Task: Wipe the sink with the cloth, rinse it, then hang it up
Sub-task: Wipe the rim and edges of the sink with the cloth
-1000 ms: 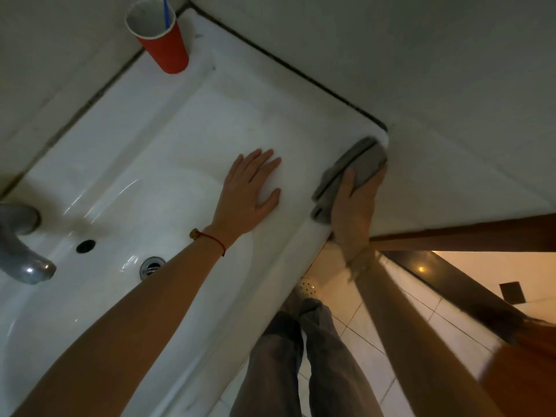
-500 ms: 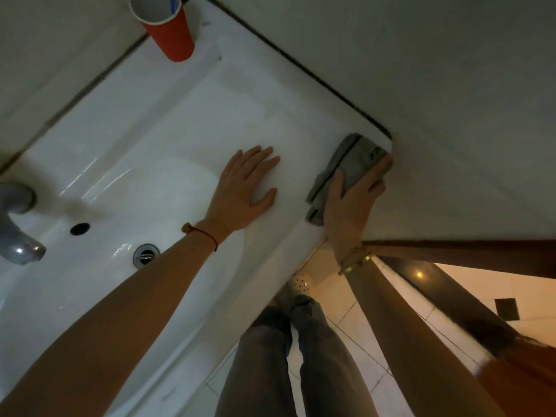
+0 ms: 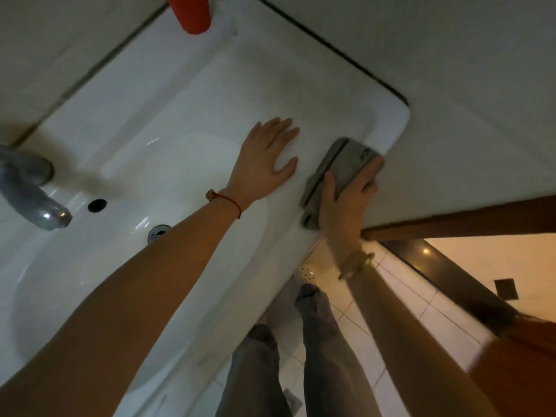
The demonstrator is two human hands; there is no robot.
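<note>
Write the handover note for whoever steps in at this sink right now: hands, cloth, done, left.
Left hand: flat, fingers straight, resting on the sink ledge, holding nothing.
Right hand: pressing the folded grey cloth onto the sink's right edge near the corner, thumb and fingers around it.
Done: wiping is under way at that edge.
Left: finish wiping, rinse the cloth under the tap, hang it up.
Note: a red cup stands on the back ledge.

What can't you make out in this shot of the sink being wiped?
- Red cup, head view: its top is cut off by the upper edge, so its contents are unseen.
- Cloth: the right hand covers its near part; the mark on it is too blurred to read.
- Tap: the left edge cuts it off.
- Sink basin: the left hand and forearm hide part of it.
</note>
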